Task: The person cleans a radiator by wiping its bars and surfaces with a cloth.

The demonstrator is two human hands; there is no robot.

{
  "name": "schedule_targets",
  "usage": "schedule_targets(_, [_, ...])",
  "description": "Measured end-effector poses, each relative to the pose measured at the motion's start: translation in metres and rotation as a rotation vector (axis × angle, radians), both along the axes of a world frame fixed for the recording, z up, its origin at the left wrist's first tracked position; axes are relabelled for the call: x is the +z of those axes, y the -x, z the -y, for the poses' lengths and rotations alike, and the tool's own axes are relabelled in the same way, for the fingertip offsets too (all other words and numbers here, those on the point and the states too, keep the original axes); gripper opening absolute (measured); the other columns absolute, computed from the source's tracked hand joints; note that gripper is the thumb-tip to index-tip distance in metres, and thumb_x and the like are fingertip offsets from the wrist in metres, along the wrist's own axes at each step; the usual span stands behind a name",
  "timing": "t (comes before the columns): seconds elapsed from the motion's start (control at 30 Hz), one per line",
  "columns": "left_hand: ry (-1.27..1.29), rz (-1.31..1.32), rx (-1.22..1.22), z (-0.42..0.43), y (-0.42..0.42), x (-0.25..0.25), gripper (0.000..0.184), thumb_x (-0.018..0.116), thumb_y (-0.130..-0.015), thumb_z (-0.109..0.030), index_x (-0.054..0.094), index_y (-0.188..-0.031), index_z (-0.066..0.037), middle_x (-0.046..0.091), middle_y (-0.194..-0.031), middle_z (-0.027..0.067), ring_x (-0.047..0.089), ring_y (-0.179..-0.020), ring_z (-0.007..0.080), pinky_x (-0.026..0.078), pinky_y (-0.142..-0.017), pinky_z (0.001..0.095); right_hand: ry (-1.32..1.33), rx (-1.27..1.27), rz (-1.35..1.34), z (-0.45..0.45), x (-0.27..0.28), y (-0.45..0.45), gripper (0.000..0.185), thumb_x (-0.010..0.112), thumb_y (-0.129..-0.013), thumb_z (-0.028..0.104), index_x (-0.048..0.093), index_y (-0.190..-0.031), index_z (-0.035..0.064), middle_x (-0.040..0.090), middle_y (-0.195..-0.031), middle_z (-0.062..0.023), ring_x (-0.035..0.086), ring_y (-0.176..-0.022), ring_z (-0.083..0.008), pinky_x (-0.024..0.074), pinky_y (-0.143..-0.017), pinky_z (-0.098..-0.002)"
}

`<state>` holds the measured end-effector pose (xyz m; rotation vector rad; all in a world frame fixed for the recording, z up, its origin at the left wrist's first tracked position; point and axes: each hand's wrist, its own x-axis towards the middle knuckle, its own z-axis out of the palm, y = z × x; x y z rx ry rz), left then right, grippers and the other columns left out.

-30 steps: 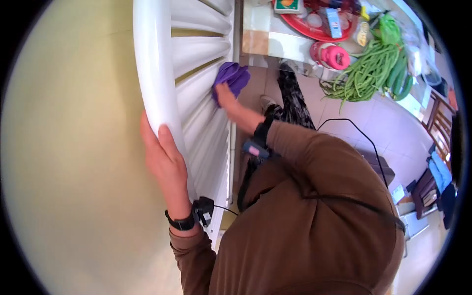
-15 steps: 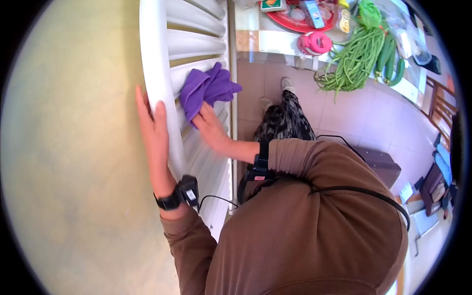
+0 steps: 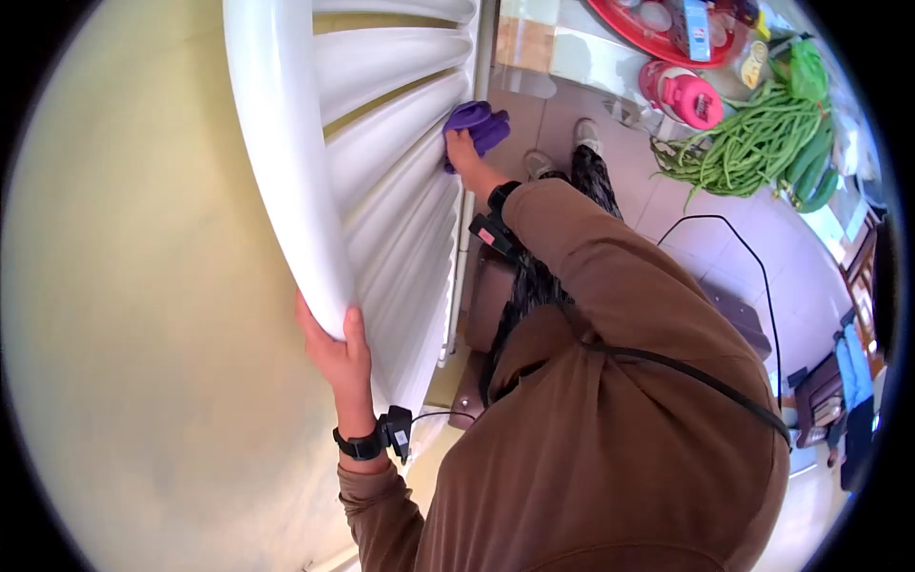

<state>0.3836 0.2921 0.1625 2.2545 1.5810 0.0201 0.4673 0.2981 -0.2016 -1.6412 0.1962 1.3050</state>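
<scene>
A white slatted radiator (image 3: 396,71) stands beside a pale yellow wall, with a thick rounded rail (image 3: 286,181) along its left side. My left hand (image 3: 335,348) grips that rail low down, thumb on the near face and fingers round the wall side, partly hidden. A bunched purple cloth (image 3: 488,129) is in my right hand (image 3: 464,153), pressed at the radiator's right edge where the slats end. The fingers of this hand are partly covered by the cloth's folds. Both wrists wear black straps with small boxes.
At upper right a table (image 3: 586,57) bears a red tray (image 3: 634,33), a pink-lidded jar (image 3: 691,100), long green beans (image 3: 753,143) and cucumbers (image 3: 815,172). A black cable (image 3: 767,276) loops at my right side. A wooden chair (image 3: 863,267) stands farther right.
My right hand has carried the purple cloth from the middle of the slats to their right edge. My left hand now wraps the rail lower down. The view has shifted.
</scene>
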Motion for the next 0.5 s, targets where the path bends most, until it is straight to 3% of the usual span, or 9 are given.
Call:
schedule_targets(0.03, [0.003,-0.007,0.009,0.000,0.001,0.000,0.061,0.059,-0.083,-0.029,0.037,-0.130,0.002,0.049,-0.122,0.0202,0.052,-0.107,0.0292,0.041,-0.090,0.0364,0.077,-0.039,-0.165,-0.003,-0.018,0.003,0.050,0.034,-0.088,0.035,0.043,-0.123,0.0008,0.044,-0.124,-0.0275,0.040,-0.114,-0.0430,0.0321,-0.098,-0.0442])
schedule_targets(0.1, [-0.014,-0.021,-0.017,0.000,0.000,0.002,0.063,0.059,-0.084,-0.032,0.036,-0.131,0.002,0.049,-0.122,0.0199,0.052,-0.107,0.0293,0.041,-0.090,0.0365,0.086,-0.051,-0.195,-0.002,-0.049,0.015,0.055,0.034,-0.087,0.039,0.039,-0.129,0.0037,0.041,-0.131,-0.0252,0.039,-0.118,-0.0403,0.0312,-0.100,-0.0415])
schedule_targets(0.23, [0.054,0.020,0.057,0.002,-0.001,0.005,0.062,0.059,-0.084,-0.032,0.036,-0.131,0.002,0.048,-0.123,0.0194,0.053,-0.107,0.0295,0.041,-0.090,0.0360,0.000,-0.156,-0.360,0.007,-0.052,0.005,0.063,0.034,-0.086,0.042,0.035,-0.134,0.0017,0.041,-0.134,-0.0198,0.039,-0.123,-0.0331,0.0307,-0.100,-0.0365])
schedule_targets(0.3, [0.020,0.018,-0.014,0.001,-0.001,0.004,0.061,0.060,-0.083,-0.030,0.037,-0.130,0.002,0.049,-0.122,0.0197,0.053,-0.106,0.0289,0.042,-0.089,0.0357,0.058,-0.106,-0.500,0.008,-0.065,0.005,0.059,0.035,-0.087,0.050,0.034,-0.135,0.0149,0.047,-0.122,-0.0052,0.045,-0.106,-0.0221,0.0387,-0.086,-0.0434])
schedule_targets(0.43, [-0.001,-0.013,-0.082,-0.001,-0.007,0.008,0.058,0.060,-0.083,-0.026,0.037,-0.129,0.001,0.050,-0.120,0.0201,0.054,-0.105,0.0299,0.043,-0.087,0.0359,0.021,-0.259,-0.507,0.010,-0.069,0.028,0.058,0.035,-0.088,0.052,0.035,-0.134,0.0160,0.047,-0.123,-0.0047,0.045,-0.106,-0.0227,0.0396,-0.084,-0.0467])
schedule_targets(0.5, [0.019,0.001,-0.055,0.000,-0.008,0.007,0.055,0.059,-0.084,-0.024,0.038,-0.128,0.001,0.051,-0.119,0.0205,0.054,-0.105,0.0313,0.043,-0.086,0.0371,-0.156,-0.276,-0.356,0.015,-0.040,0.043,0.051,0.036,-0.091,0.042,0.038,-0.132,0.0114,0.046,-0.124,-0.0044,0.043,-0.110,-0.0206,0.0355,-0.093,-0.0370])
